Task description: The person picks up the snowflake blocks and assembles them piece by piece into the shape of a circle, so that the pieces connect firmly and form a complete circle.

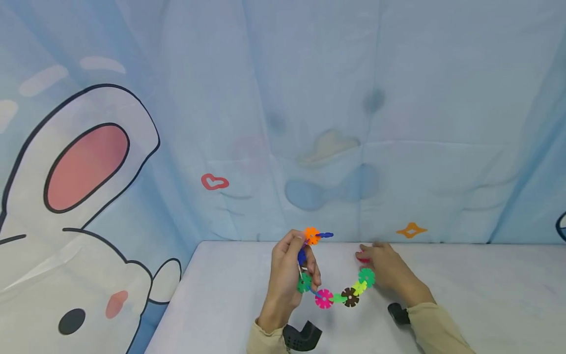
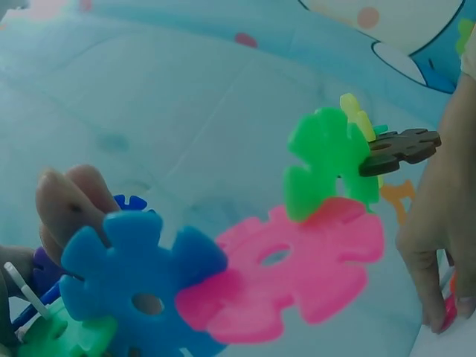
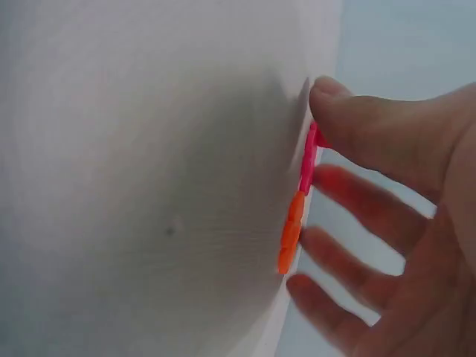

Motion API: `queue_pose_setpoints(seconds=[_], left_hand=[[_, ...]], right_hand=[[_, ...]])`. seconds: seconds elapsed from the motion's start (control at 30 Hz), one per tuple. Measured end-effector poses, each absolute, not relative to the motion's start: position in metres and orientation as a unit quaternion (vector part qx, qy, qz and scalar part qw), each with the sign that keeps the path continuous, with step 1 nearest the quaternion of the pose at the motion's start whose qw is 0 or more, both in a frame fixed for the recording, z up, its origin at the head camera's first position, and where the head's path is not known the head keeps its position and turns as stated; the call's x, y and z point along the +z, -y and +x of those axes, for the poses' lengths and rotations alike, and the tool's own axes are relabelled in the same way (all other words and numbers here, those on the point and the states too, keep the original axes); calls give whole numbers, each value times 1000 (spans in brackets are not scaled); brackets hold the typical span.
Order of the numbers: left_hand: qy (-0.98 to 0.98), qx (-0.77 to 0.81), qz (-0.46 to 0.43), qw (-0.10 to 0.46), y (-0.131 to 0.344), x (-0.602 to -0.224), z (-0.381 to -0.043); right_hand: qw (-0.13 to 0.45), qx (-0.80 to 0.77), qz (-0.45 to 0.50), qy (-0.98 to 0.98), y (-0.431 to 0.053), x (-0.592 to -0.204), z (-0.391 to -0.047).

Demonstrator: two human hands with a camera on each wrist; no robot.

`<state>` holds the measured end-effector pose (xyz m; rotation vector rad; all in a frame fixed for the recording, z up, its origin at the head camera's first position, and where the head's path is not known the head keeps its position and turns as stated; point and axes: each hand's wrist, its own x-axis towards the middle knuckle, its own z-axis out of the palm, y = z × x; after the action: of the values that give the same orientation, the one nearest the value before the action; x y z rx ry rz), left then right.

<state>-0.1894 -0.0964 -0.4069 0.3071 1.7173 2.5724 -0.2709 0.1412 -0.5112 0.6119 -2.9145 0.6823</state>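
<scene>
My left hand [image 1: 285, 275] grips a chain of linked plastic snowflake discs, with an orange disc [image 1: 312, 236] at its top end. From the hand the chain sags through a pink disc [image 1: 324, 298] and a brown disc [image 1: 350, 297] to a green disc [image 1: 366, 278]. A blue disc [image 2: 141, 268] joins the pink one in the left wrist view. Near the table's far edge, my right hand [image 1: 389, 268] pinches a pink-red disc [image 3: 308, 163] between thumb and finger. Directly below it in the right wrist view is an orange disc [image 3: 291, 234], seen edge-on.
The white table [image 1: 216, 290] ends against a pale blue curtain [image 1: 318, 88] printed with cartoon shapes. A black wrist device [image 1: 302, 337] sits by the left cuff, another black device [image 1: 399, 313] by the right cuff.
</scene>
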Motion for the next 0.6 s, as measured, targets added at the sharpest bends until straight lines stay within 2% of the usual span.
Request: queue_pose_setpoints(seconds=[0.2, 0.5, 0.6], left_hand=[[-549, 828, 113, 28, 94, -409, -190], [-544, 825, 146, 42, 87, -411, -189], [-540, 829, 142, 40, 86, -411, -189]], right_hand=[[39, 253, 190, 948, -139, -506, -270], [-14, 301, 141, 943, -144, -506, -278], [-20, 321, 151, 935, -149, -500, -275]])
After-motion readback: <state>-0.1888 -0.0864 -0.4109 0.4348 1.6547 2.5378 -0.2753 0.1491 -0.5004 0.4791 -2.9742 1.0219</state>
